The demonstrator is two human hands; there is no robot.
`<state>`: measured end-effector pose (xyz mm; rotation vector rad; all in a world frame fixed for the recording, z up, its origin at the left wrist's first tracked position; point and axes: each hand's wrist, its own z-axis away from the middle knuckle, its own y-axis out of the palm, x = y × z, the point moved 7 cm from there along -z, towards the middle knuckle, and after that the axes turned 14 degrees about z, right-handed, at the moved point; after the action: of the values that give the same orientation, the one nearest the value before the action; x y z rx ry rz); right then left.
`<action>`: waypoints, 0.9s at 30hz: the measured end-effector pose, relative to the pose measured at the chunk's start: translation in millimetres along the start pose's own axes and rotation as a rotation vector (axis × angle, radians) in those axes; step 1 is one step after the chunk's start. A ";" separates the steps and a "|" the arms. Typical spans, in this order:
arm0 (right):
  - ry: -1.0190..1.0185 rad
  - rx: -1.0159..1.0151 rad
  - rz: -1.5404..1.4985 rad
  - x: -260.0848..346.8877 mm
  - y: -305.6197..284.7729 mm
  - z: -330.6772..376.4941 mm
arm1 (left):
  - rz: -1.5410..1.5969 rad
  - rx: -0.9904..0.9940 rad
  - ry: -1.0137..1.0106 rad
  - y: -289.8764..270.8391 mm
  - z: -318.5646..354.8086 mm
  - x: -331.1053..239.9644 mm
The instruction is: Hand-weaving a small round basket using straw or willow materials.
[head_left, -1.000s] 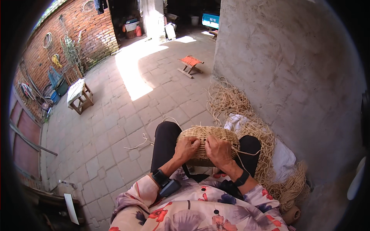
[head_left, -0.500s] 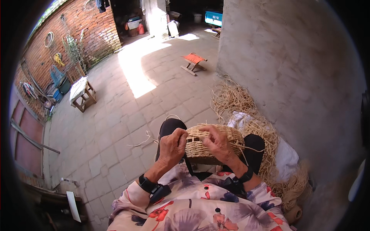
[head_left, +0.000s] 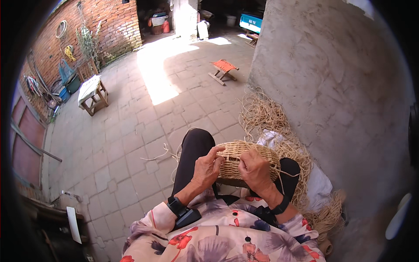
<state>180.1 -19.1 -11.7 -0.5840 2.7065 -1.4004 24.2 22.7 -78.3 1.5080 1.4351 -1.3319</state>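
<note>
A woven basket of straw-coloured cord rests on my lap between my knees, a narrow gap running across its near side. At the left end of that gap is my left hand, its thumb and forefinger curled on the weave. My right hand is closed in a pinch over the gap's right part; the fingertips are turned down, so what they grip is hidden. A loose cord end sticks out from the basket's right side over my right knee. More thin cord trails beside my left knee.
A heap of loose cord and white cloth lies along the grey wall on my right. Ahead on the paving stand an orange-topped folding stool and, further left, a wooden chair with a cloth on it.
My right hand has turned over and closed further, its fingers now pointing down. My left hand's forefinger has straightened somewhat along the basket. The whole view has shifted slightly.
</note>
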 end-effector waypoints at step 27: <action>0.011 0.033 0.172 9.5 34.8 -1.6 | 0.388 0.377 -0.574 9.5 -1.5 9.6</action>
<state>160.1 -3.0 -37.0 -0.3328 2.6619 -1.4052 32.6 25.3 -88.7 1.3705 0.5244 -1.6579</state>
